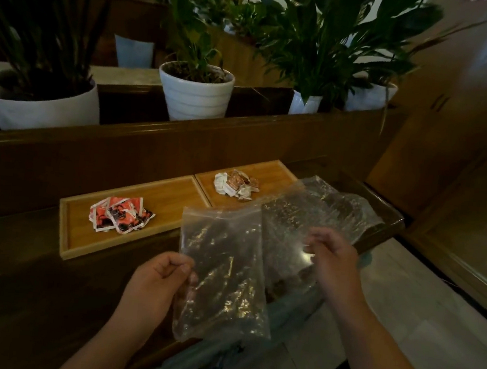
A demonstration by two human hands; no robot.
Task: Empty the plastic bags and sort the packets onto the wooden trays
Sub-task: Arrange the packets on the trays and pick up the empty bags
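Note:
Two wooden trays sit side by side on the dark wooden counter. The left tray point(86, 237) holds a heap of red and white packets point(120, 213). The right tray point(273, 174) holds a heap of white and brown packets point(236, 185). My left hand point(156, 283) pinches the left edge of a clear plastic bag point(223, 275) that hangs empty in front of me. My right hand point(330, 258) grips a second clear plastic bag point(323, 213), which stretches back over the counter's right end. I see no packets inside either bag.
Several potted plants in white pots point(196, 92) stand on the raised ledge behind the trays. A wooden cabinet point(441, 121) rises at the right. Pale floor tiles point(402, 321) show beyond the counter's right edge, and grey cloth point(218, 359) lies below my hands.

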